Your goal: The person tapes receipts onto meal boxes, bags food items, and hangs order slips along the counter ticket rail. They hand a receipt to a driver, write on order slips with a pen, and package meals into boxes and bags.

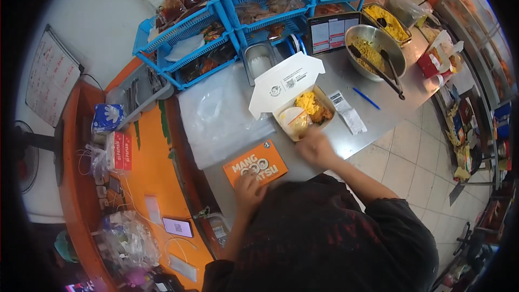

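My left hand (248, 190) rests on the near edge of a closed orange cardboard food box (259, 157) printed with writing and cartoon faces. My right hand (315, 149), blurred, is at the front edge of an open meal box (292, 133); whether its fingers grip anything cannot be made out. Inside the meal box lie yellow shredded food (307, 102), browned fried food (323, 112) and a pale round packet (294, 119) in clear wrap. The box's white lid (290, 79) is folded back, away from me. A printed paper slip (348, 112) lies to the box's right.
Clear plastic bags (223, 117) cover the counter's left part. A steel bowl (375, 74) with tongs stands at the back right, near a tablet (330, 32) and a blue pen (366, 98). Blue stacked baskets (198, 44) line the back. A phone (178, 227) lies on the orange table.
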The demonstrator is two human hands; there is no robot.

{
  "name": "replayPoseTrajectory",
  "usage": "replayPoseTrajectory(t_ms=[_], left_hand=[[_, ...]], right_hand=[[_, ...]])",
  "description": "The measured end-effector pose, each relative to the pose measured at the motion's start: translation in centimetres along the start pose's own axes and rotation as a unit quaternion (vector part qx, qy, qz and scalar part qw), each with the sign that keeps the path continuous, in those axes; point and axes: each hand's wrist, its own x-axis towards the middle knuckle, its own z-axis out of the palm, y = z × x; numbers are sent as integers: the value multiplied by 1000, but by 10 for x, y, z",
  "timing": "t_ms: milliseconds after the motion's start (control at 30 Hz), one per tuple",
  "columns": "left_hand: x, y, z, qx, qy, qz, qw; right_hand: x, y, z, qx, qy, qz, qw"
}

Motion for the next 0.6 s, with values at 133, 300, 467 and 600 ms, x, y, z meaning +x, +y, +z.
replayPoseTrajectory(t_ms=[133,300,467,600], left_hand=[[19,25,-12,-14,-6,-5,1000],[114,21,4,-117,-33,-174,977],[176,45,61,-13,-157,-278,948],[171,35,70,50,-158,-301,939]], right_hand=[[51,79,-60,-85,283,219,930],[122,112,-90,-157,179,184,954],[110,126,-73,-156,-286,283,902],[72,102,-79,-104,-340,274,893]])
